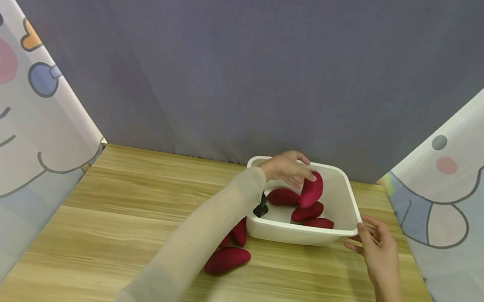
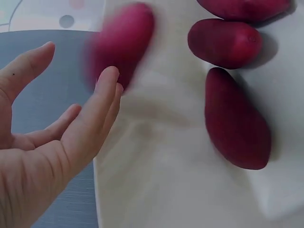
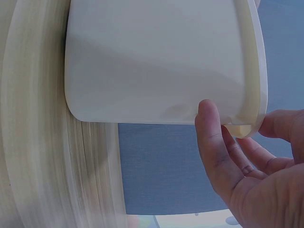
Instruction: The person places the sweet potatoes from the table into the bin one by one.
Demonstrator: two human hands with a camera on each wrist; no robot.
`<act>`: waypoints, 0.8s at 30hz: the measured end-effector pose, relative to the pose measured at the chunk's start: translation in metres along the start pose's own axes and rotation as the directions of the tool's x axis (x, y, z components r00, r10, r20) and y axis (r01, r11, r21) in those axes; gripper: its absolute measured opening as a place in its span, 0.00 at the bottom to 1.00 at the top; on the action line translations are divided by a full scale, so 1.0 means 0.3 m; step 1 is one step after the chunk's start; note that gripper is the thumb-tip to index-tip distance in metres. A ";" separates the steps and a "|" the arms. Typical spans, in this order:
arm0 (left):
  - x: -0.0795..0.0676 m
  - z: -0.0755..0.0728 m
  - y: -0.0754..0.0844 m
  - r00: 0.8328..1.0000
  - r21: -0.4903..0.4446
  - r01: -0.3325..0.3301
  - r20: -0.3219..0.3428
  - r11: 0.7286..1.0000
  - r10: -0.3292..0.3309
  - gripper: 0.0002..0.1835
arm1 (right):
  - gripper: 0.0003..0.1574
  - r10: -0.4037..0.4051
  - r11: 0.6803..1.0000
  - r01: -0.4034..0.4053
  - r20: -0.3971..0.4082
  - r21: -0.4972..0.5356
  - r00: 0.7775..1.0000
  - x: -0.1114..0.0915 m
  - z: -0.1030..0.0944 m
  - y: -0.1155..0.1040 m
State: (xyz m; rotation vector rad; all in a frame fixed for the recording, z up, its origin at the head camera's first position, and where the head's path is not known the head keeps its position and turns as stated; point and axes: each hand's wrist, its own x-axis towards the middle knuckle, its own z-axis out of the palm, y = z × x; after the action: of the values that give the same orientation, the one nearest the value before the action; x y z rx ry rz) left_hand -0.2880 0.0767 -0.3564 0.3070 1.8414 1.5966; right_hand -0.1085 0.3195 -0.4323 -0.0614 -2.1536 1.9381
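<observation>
Grey cloth (image 1: 253,70) hangs behind the white tub (image 1: 343,199) on the wooden table (image 1: 118,237), with cartoon-printed sheets (image 1: 467,167) either side. Above the tub, the person's left hand (image 1: 288,169) is loosely spread, thumb well apart; one red sweet potato (image 1: 312,192) shows at its fingertips, though I can't tell whether they touch. Three more (image 1: 283,197) lie inside the tub, others (image 1: 227,261) outside its near left corner. The right hand (image 1: 378,253) pinches the tub's near right corner.

The left arm (image 1: 194,240) extends to mid-frame, left grip (image 1: 285,169) spread; at lower right, the right grip (image 1: 379,251) pinches, thumb opposing fingers.
</observation>
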 end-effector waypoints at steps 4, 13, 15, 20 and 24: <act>-0.043 -0.017 0.026 0.999 0.055 -0.050 -0.004 0.997 0.050 0.35 | 0.24 0.000 1.000 0.000 0.000 -0.015 1.000 0.004 0.005 -0.002; -0.259 -0.133 0.050 0.977 0.278 -0.151 -0.104 0.949 0.186 0.31 | 0.24 0.005 1.000 -0.006 0.010 0.013 1.000 0.011 0.004 0.000; -0.322 -0.167 0.020 0.967 0.366 -0.146 -0.142 0.919 0.210 0.31 | 0.23 0.008 1.000 -0.008 0.006 0.014 1.000 0.012 0.001 0.003; -0.470 -0.226 -0.101 0.941 0.436 -0.136 -0.224 0.890 0.253 0.31 | 0.23 0.017 1.000 -0.017 0.001 0.017 1.000 0.013 -0.007 0.007; -0.556 -0.241 -0.218 0.934 0.420 -0.107 -0.268 0.901 0.236 0.30 | 0.23 0.015 1.000 -0.015 -0.002 0.023 1.000 0.016 -0.012 0.006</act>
State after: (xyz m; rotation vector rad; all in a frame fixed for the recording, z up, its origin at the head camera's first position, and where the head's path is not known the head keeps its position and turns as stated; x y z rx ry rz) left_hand -0.1922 -0.0908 -0.3614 0.4289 2.4557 1.4314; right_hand -0.1127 0.3241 -0.4330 -0.0754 -2.1348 1.9702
